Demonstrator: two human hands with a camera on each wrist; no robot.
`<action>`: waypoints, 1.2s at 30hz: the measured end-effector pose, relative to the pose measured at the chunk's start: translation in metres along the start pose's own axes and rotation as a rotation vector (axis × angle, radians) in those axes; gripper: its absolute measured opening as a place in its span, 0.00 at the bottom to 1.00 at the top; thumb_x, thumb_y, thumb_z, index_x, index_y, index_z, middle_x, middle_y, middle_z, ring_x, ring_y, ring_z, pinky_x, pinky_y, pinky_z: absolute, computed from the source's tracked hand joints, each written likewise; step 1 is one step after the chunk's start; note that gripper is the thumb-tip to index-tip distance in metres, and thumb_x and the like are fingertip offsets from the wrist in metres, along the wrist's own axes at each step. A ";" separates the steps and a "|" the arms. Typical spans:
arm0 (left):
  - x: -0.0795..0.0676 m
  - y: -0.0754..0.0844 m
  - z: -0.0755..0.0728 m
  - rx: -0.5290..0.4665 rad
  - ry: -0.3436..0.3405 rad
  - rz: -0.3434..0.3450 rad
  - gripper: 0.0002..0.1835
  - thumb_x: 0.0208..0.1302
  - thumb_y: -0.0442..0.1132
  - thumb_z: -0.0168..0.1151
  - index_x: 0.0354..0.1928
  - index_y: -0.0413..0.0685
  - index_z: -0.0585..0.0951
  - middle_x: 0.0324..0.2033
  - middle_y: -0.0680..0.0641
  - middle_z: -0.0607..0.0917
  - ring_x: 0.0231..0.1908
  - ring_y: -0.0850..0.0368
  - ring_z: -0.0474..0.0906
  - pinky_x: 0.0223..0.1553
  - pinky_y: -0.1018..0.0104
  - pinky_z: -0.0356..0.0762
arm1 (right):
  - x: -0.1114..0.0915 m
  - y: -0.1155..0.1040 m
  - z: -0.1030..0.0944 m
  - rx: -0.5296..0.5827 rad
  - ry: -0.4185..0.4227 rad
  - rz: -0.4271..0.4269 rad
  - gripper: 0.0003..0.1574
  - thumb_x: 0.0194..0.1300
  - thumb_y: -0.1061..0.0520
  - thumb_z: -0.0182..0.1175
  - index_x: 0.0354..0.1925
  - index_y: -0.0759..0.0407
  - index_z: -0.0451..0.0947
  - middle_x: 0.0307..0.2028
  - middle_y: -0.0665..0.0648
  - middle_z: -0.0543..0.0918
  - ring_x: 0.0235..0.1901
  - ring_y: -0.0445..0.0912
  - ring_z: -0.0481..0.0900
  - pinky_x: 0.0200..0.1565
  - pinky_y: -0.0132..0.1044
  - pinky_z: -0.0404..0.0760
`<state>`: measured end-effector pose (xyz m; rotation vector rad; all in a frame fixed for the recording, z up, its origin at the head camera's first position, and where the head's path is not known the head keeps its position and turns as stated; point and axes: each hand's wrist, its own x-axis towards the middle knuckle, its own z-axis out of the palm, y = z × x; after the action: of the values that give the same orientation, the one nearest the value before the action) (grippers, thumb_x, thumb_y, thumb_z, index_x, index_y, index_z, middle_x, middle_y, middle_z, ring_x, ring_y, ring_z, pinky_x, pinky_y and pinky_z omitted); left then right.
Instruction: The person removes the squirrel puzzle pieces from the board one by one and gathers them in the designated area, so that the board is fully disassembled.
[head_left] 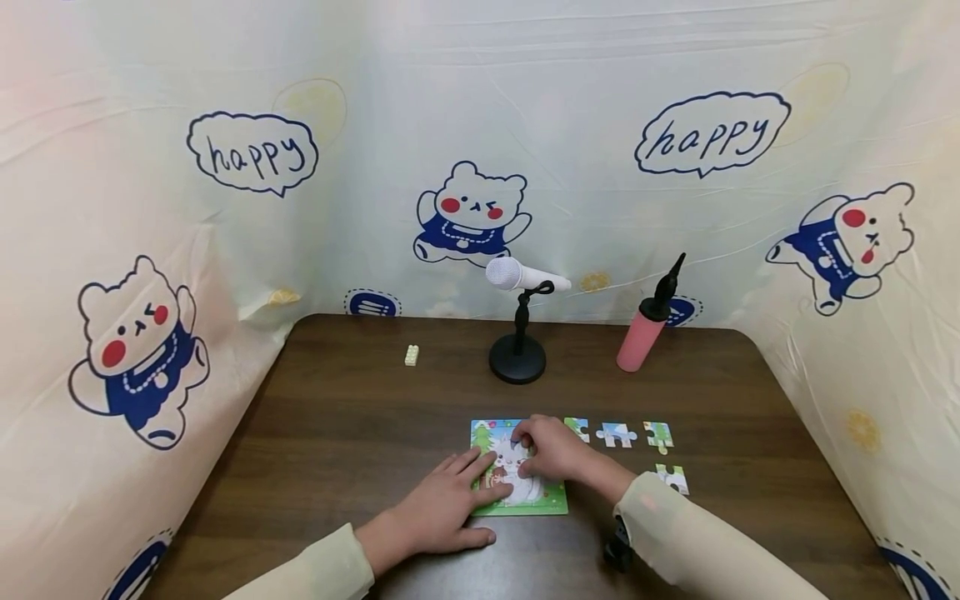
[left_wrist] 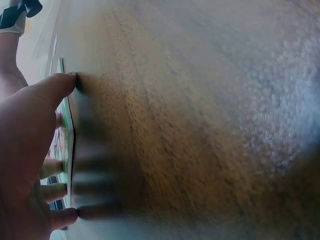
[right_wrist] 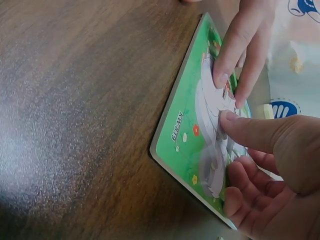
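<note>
A rabbit jigsaw puzzle (head_left: 553, 505) with a green lower border lies flat near the front of the table. My left hand (head_left: 444, 505) rests on its left side with fingers spread and straight. In the left wrist view, the left thumb (left_wrist: 57, 87) lies beside the board's edge. Reaching in from the right, my right hand (head_left: 557, 450) has its thumb and curled forefinger on a puzzle piece (right_wrist: 225, 102) at the middle of the picture. The hand hides most of that piece. Several loose puzzle pieces (head_left: 617, 434) lie right of the board.
Toward the back of the table, a white microphone (head_left: 525, 275) stands on a black round base (head_left: 517, 360). A pink hand pump (head_left: 642, 340) with a black nozzle is right of it. A small cream toy brick (head_left: 412, 356) lies at the back left. Printed cloth surrounds the table.
</note>
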<state>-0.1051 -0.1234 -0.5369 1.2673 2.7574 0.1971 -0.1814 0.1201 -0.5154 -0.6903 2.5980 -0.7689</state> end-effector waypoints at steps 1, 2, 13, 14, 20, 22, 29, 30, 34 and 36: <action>0.000 0.000 -0.001 0.000 -0.002 -0.002 0.34 0.70 0.70 0.52 0.75 0.74 0.69 0.76 0.41 0.66 0.75 0.36 0.60 0.66 0.34 0.68 | 0.000 0.001 -0.001 0.005 0.001 0.003 0.23 0.54 0.56 0.79 0.48 0.57 0.84 0.39 0.53 0.79 0.36 0.44 0.73 0.40 0.38 0.75; 0.001 0.000 -0.001 -0.002 -0.006 -0.003 0.34 0.71 0.70 0.52 0.75 0.74 0.69 0.76 0.41 0.65 0.76 0.36 0.60 0.66 0.34 0.68 | 0.001 0.001 -0.001 0.008 0.001 0.008 0.23 0.55 0.56 0.79 0.48 0.56 0.84 0.39 0.52 0.80 0.37 0.44 0.74 0.41 0.38 0.76; 0.002 -0.001 0.000 -0.020 -0.019 -0.008 0.34 0.71 0.70 0.52 0.76 0.74 0.68 0.77 0.41 0.64 0.76 0.35 0.59 0.66 0.33 0.67 | -0.001 0.005 -0.007 0.139 0.049 -0.026 0.13 0.62 0.61 0.73 0.45 0.56 0.83 0.32 0.48 0.81 0.32 0.41 0.77 0.35 0.34 0.77; 0.002 -0.001 0.000 -0.025 -0.023 -0.009 0.34 0.71 0.70 0.52 0.76 0.74 0.67 0.77 0.41 0.64 0.76 0.35 0.59 0.67 0.33 0.66 | -0.003 0.004 -0.009 0.157 0.047 -0.024 0.12 0.63 0.61 0.72 0.45 0.56 0.83 0.32 0.49 0.81 0.32 0.41 0.77 0.35 0.34 0.77; 0.002 -0.002 0.000 -0.056 -0.053 -0.020 0.35 0.71 0.71 0.50 0.77 0.76 0.65 0.78 0.43 0.62 0.77 0.36 0.56 0.68 0.33 0.65 | -0.016 0.011 -0.026 0.215 0.065 -0.011 0.12 0.65 0.60 0.71 0.47 0.57 0.83 0.34 0.50 0.81 0.34 0.44 0.77 0.36 0.34 0.78; 0.001 -0.003 0.002 -0.067 -0.054 -0.020 0.35 0.71 0.72 0.49 0.77 0.76 0.64 0.79 0.43 0.61 0.78 0.37 0.55 0.68 0.33 0.64 | -0.022 0.019 -0.032 0.223 0.078 -0.005 0.12 0.65 0.60 0.71 0.47 0.56 0.83 0.34 0.50 0.81 0.34 0.45 0.77 0.37 0.35 0.79; -0.002 -0.004 0.006 -0.092 -0.051 -0.017 0.35 0.72 0.71 0.48 0.78 0.75 0.63 0.80 0.44 0.58 0.78 0.37 0.53 0.69 0.33 0.62 | -0.057 0.062 -0.052 0.195 0.101 0.025 0.12 0.65 0.58 0.71 0.46 0.57 0.83 0.34 0.50 0.82 0.36 0.46 0.78 0.41 0.36 0.81; -0.002 -0.003 0.006 -0.092 -0.050 -0.016 0.35 0.73 0.71 0.48 0.78 0.75 0.63 0.80 0.44 0.59 0.78 0.36 0.53 0.69 0.33 0.62 | -0.062 0.067 -0.055 0.190 0.103 0.029 0.12 0.65 0.58 0.71 0.46 0.57 0.83 0.34 0.50 0.82 0.36 0.46 0.78 0.42 0.36 0.81; -0.003 -0.002 0.004 -0.102 -0.054 -0.021 0.35 0.73 0.70 0.49 0.78 0.75 0.63 0.79 0.43 0.59 0.78 0.36 0.53 0.69 0.32 0.62 | -0.080 0.086 -0.061 0.174 0.113 0.049 0.11 0.64 0.58 0.72 0.44 0.56 0.82 0.32 0.50 0.81 0.34 0.44 0.78 0.40 0.35 0.81; -0.003 -0.001 0.003 -0.108 -0.061 -0.027 0.35 0.72 0.70 0.50 0.78 0.75 0.63 0.80 0.43 0.59 0.78 0.37 0.53 0.70 0.33 0.61 | -0.086 0.092 -0.063 0.166 0.115 0.061 0.10 0.64 0.59 0.72 0.44 0.56 0.82 0.31 0.50 0.80 0.32 0.43 0.78 0.36 0.35 0.80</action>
<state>-0.1039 -0.1261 -0.5395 1.1880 2.6713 0.2960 -0.1711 0.2600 -0.5030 -0.5303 2.6049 -1.0181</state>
